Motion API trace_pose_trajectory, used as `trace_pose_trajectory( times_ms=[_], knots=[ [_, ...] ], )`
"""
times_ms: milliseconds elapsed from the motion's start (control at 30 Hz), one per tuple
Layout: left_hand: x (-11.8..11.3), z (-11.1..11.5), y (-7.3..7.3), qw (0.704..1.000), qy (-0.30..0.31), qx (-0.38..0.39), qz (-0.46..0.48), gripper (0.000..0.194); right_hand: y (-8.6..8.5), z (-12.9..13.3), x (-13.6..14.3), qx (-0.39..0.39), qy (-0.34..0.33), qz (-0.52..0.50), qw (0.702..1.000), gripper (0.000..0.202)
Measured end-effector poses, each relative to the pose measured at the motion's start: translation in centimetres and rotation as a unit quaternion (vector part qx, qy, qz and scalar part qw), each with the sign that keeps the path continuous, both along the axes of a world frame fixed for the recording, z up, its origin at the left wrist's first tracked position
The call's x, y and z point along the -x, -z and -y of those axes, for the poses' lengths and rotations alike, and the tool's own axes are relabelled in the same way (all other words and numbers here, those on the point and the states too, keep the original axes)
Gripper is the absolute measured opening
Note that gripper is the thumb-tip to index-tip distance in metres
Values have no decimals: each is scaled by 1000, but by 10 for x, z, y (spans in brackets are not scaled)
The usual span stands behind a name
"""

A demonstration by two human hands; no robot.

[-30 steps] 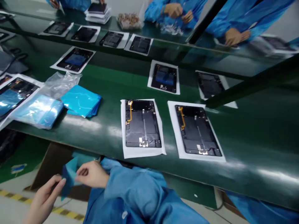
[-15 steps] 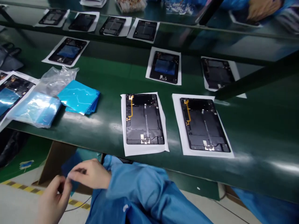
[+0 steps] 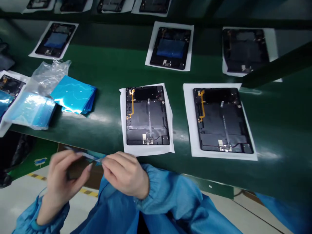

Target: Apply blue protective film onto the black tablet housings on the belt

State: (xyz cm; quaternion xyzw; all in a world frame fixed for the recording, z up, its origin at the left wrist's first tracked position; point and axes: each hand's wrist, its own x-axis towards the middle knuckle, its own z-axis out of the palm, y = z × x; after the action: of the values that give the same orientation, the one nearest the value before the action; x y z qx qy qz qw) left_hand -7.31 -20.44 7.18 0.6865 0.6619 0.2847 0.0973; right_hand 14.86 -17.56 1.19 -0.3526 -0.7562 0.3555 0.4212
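My right hand (image 3: 128, 175) is closed, pinching one end of a thin blue film sheet (image 3: 92, 157) seen almost edge-on at the bench's front edge. My left hand (image 3: 64, 178) is slightly blurred, thumb and fingers apart, its fingertips beside the film's other end; whether they touch it is unclear. Beyond my right hand, an opened tablet housing (image 3: 138, 126) with an orange flex cable lies on a white sheet (image 3: 143, 151). A similar tablet housing (image 3: 214, 130) lies to its right. A stack of blue film sheets (image 3: 71, 94) sits at the left.
A clear plastic bag (image 3: 31, 109) holding blue sheets lies left of the stack, by another housing (image 3: 11, 86). Farther back are housings with blue film, one left (image 3: 55, 40) and one centre (image 3: 170, 48). A dark post (image 3: 280, 68) slants across the right. More housings line a shelf.
My hands have moved apart, the right one rightward and up, still with the blue film. My left fingers have opened away from their pinch. The view has tilted down.
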Motion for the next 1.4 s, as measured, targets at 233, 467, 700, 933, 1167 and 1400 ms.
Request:
trace_pose_trajectory(
  times_ms=[233,467,700,933,1167,1400],
  knots=[
    [-17,-53,-32,958,270,28,-92,61,-24,-20,-63,-84,73,46,993,36],
    [-59,-123,-20,935,351,-7,-41,1,-39,-64,-101,-92,107,123,982,15],
    [-65,-189,18,939,322,-93,-79,46,-12,-105,-135,82,242,113,960,7],
    [-58,-191,58,896,443,29,-21,18,7,-123,-152,290,258,24,921,29],
    [-59,-190,75,884,467,-18,-22,17,10,-117,-158,267,281,53,920,19],
    [-63,-190,75,881,471,-24,-20,19,13,-111,-159,251,312,71,914,15]
  ],
)
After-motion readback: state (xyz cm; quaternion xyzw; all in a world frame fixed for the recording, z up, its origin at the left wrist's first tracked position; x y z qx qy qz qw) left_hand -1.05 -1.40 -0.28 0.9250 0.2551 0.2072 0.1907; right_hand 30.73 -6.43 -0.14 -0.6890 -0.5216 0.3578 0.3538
